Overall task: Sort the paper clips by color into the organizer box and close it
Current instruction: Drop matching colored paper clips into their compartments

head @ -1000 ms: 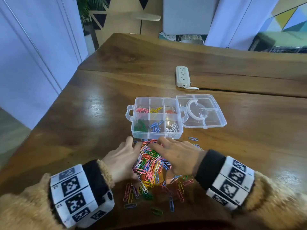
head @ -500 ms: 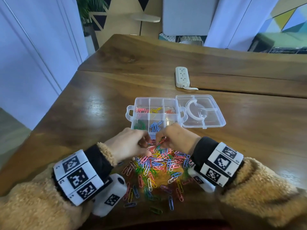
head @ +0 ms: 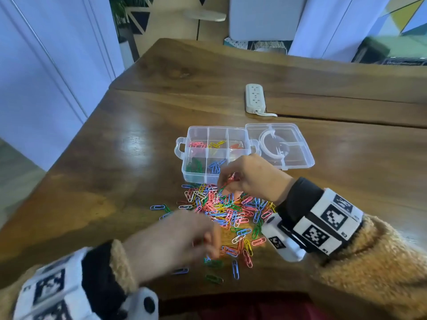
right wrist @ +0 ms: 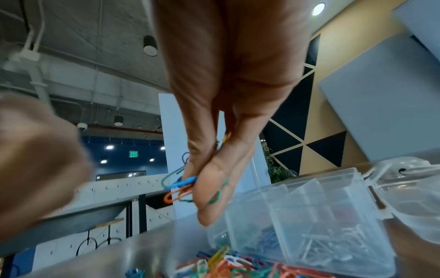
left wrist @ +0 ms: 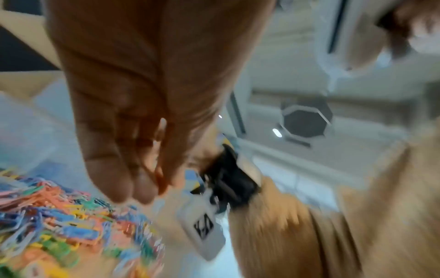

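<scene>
The paper clips point(head: 227, 210) lie in a loose mixed heap on the wooden table point(head: 115, 176), just in front of the organizer box point(head: 216, 153), which stands open with its lid point(head: 280, 145) folded flat to the right. Several compartments already hold sorted clips: pink, yellow and red at the rear, green and blue at the front. The right hand point(head: 251, 175) hovers over the heap at the box's near edge, fingertips pinching a small bunch of clips; the right wrist view shows green, blue and orange ones mixed together. The left hand point(head: 175, 239) is blurred above the near part of the heap; its fingertips are drawn together, but whether they hold a clip cannot be told. The clips are judged light, stiff, smooth-coated wire that interlocks readily, so a pinch at one loop end likely drags neighbours along; separate them before dropping. A power strip point(head: 254, 98) lies well behind the box. Stray clips around the heap call for single pickups.
</scene>
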